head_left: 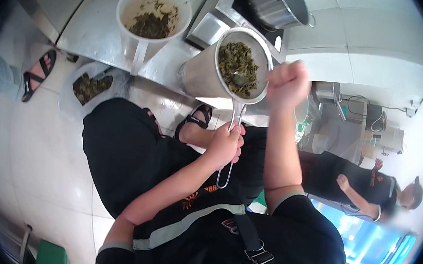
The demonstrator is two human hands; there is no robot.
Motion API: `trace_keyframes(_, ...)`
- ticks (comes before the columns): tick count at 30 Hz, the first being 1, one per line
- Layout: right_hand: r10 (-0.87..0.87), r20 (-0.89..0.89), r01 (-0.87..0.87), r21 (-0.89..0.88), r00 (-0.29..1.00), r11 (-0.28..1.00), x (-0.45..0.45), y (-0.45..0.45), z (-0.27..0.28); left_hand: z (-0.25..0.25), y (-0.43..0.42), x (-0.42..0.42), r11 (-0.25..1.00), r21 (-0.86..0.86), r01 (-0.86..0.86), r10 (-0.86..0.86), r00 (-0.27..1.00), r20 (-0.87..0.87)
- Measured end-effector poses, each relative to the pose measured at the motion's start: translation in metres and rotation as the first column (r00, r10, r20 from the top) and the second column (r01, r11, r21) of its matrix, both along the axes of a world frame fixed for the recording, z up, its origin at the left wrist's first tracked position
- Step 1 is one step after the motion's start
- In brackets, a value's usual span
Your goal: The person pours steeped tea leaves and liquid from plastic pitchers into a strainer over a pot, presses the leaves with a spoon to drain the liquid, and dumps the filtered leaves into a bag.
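My left hand (pixel 228 146) is wrapped round the long wire handle of a metal strainer (pixel 261 53). The strainer rests over the mouth of a tall metal container (pixel 200 77), and dark green wet leaves (pixel 236 63) lie in its mesh. Among the leaves a small shiny metal piece shows; its shape is unclear. Beside the strainer's right rim, my right hand (pixel 288 86) is closed in a fist and slightly blurred. What it holds, if anything, cannot be made out.
A white plastic jug (pixel 140 51) with leaves inside stands on the steel counter (pixel 91 31). Behind the strainer, a steel pot (pixel 272 8) sits on a cooker. A clear bag of leaves (pixel 93 87) lies on the floor. Another person (pixel 359 182) stands at the right.
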State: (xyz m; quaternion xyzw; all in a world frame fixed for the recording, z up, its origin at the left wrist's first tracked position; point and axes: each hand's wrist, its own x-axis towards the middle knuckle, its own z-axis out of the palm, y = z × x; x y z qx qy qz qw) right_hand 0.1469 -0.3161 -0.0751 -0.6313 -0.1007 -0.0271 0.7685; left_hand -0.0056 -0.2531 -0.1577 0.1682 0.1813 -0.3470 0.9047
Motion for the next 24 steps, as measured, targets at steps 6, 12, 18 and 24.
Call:
trace_keyframes(6,0.128,0.012,-0.126,-0.077,0.992,0.989,-0.001,0.001,0.012,-0.003,-0.001,-0.006,0.996,0.085,0.006,-0.009,0.999,0.037)
trace_keyframes(12,0.114,0.026,-0.116,0.118,0.993,0.986,0.022,0.016,-0.003,0.013,0.003,-0.005,0.983,0.183,0.016,-0.02,1.0,0.018)
trace_keyframes(18,0.074,0.005,-0.074,0.117,0.997,0.99,0.02,0.016,0.014,0.008,-0.002,-0.005,0.99,0.138,-0.036,0.029,0.998,0.051)
trace_keyframes(24,0.101,0.032,-0.105,0.175,0.994,0.979,0.003,0.022,-0.01,0.016,0.005,0.0,0.989,0.15,-0.007,0.006,1.0,0.008)
